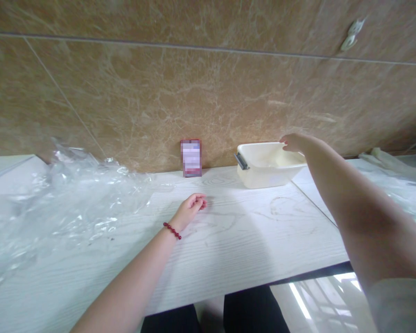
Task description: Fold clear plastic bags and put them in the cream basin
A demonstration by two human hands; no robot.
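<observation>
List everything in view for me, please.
Wall: 1, brown, background
Table: 1, white, centre
Bin: 1, cream, right
Blurred item: 1, pinkish, against wall
Plastic heap: 1, clear, left
Filmy heap: 1, whitish, far right
Panel: 1, white, far left
Wall fitting: 1, white, upper right
Floor: 1, pale, lower right
Bracelet: 1, red, left wrist
Sleeve: 1, pale, right arm
Legs: 2, black, bottom
Left hand: 1, bare, central
Right hand: 1, bare, bin's rim

At your 12 o'clock, the wall (208, 92) shows polished, veined stone-look tile; your table (235, 249) is wood-grained; at 10 o'clock, glossy clear plastic film (79, 196); at 1 o'clock, a smooth plastic bin (263, 177)
</observation>
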